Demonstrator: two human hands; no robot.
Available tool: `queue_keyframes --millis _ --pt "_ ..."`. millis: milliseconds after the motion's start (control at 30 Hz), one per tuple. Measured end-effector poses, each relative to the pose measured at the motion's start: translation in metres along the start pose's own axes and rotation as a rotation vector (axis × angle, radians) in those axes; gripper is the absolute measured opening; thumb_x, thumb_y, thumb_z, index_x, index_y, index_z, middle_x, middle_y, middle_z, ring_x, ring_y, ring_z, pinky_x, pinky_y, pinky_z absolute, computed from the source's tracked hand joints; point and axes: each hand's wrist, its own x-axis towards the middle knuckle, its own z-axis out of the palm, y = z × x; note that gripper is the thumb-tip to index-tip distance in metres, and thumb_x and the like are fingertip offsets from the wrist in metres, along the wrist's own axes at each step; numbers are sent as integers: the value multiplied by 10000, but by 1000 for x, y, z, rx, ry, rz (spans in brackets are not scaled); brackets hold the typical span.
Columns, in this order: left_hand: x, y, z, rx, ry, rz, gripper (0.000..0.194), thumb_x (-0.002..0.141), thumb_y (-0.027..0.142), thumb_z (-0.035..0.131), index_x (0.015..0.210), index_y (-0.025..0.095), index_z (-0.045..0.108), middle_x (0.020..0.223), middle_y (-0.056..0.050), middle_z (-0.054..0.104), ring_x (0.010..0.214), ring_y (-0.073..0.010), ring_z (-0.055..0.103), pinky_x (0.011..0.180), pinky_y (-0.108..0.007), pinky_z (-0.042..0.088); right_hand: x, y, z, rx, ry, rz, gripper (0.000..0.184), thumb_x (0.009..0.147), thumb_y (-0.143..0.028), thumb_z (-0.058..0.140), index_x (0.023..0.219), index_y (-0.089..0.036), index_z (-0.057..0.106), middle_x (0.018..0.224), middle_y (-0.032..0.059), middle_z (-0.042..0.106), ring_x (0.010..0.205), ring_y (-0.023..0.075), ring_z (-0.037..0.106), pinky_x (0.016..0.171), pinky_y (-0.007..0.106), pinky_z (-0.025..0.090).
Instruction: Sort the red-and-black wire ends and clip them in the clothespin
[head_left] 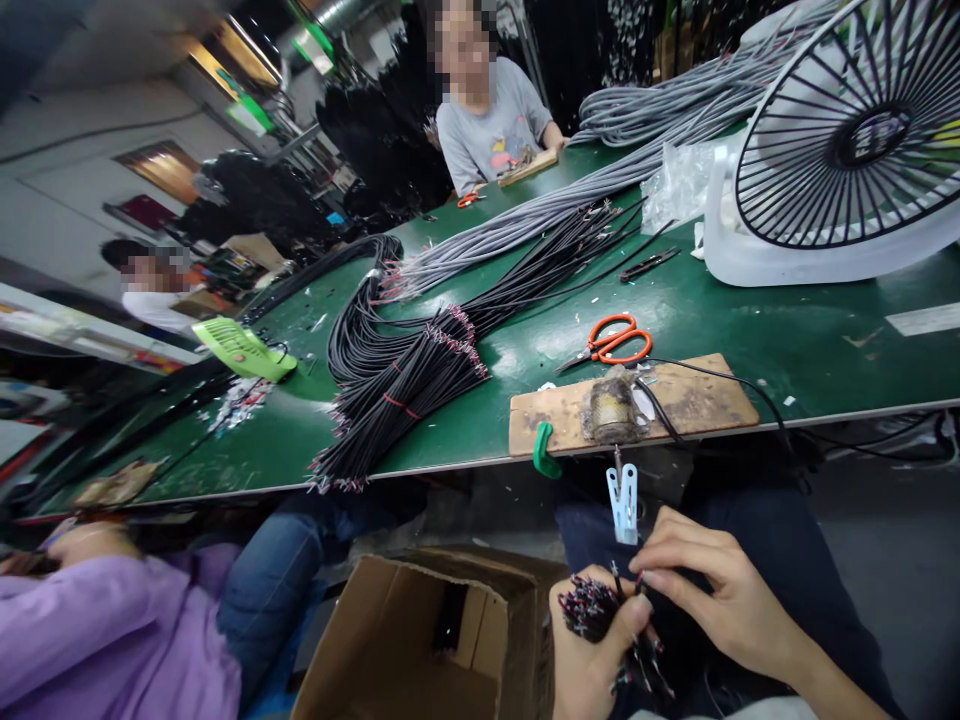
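Note:
My left hand (592,640) is wrapped round a bundle of thin black cables (589,606), whose stripped ends show red and bare metal. Beside it, my right hand (705,580) pinches the end of one cable standing out from the bundle, close to my left thumb. Just above both hands, a light blue clothes peg (623,502) hangs from the metal shaft of a small round motor (613,410). That motor sits on a worn wooden board (540,420) at the table's edge. A green clip (545,452) hangs at the board's left end.
Orange-handled scissors (619,340) lie behind the board on the green table (825,350). Tied black cables (405,380) and grey cables (525,205) stretch leftward and back. A white fan (795,250) stands right; an open cardboard box (405,640) is below. Co-workers sit opposite and at left.

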Motion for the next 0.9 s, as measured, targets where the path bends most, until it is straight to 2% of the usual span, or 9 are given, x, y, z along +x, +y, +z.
queue_keyframes --millis 133,300,400,567,700,800,900 --pt "2 3 4 87 61 27 247 680 325 888 700 145 719 549 1 687 491 -121 626 528 -204 485 -1 -3 3 -12 -22 97 164 987 -218 534 908 -202 678 825 36 674 796 190 628 931 400 423" --pt "9 10 8 187 69 117 259 656 355 896 612 157 734 568 5 663 540 -122 583 572 -218 461 -5 -3 9 123 -82 357 278 1015 -392 451 908 -192 614 850 42 599 782 194 573 718 314 467" --pt "11 13 10 172 56 117 282 629 378 911 596 162 732 560 12 657 538 -118 566 565 -214 438 -7 -2 12 212 -96 417 338 998 -480 455 914 -187 600 835 30 568 787 192 542 737 316 464" --pt "11 8 9 145 66 103 280 606 363 926 600 164 729 579 13 661 561 -127 575 576 -220 433 -8 -1 13 330 -91 451 412 967 -577 467 925 -186 587 834 15 532 785 178 509 725 301 446" --pt "12 6 6 154 39 98 260 608 328 926 621 154 734 599 -2 678 574 -140 587 583 -233 441 -9 -3 13 377 -91 446 408 955 -581 488 912 -188 588 832 14 529 788 180 515 721 300 451" --pt "13 7 5 179 33 86 266 600 318 929 614 147 727 594 -6 678 565 -140 583 576 -237 440 -9 -5 11 293 -81 406 351 975 -506 492 892 -183 603 806 17 540 748 177 523 691 295 445" --pt "12 7 5 203 37 81 305 620 388 908 616 149 718 581 -13 679 560 -155 597 574 -251 455 -8 -4 9 129 -26 318 274 987 -380 495 854 -180 626 794 25 563 718 172 525 665 286 425"
